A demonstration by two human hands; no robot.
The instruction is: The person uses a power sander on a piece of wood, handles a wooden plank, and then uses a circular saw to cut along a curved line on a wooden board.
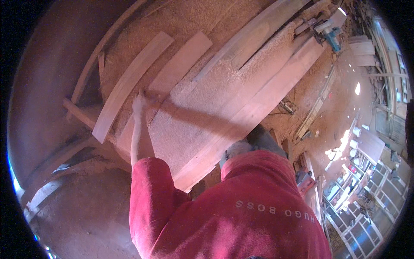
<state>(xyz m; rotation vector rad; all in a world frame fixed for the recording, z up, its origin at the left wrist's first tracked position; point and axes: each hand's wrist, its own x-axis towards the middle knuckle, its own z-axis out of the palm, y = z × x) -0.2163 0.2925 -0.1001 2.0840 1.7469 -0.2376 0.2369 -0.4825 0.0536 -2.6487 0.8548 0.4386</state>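
My left hand (139, 102) reaches forward from a red sleeve and rests flat on a narrow pale plank (172, 77), near its middle. Its fingers look spread and nothing is held in them. Left of the hand lies a curved pale plank (129, 80). To the right sits a wide board (207, 116) covered in sawdust, with the shadow of my arm across it. My right hand is out of sight, hidden below my red shirt (241, 216).
A long plank (276, 86) runs diagonally toward the upper right, where a blue-green power saw (330, 33) sits. Sawdust covers the bench and floor. Wooden rails (82, 116) cross at the left. Shelves with containers (358, 172) stand at the right.
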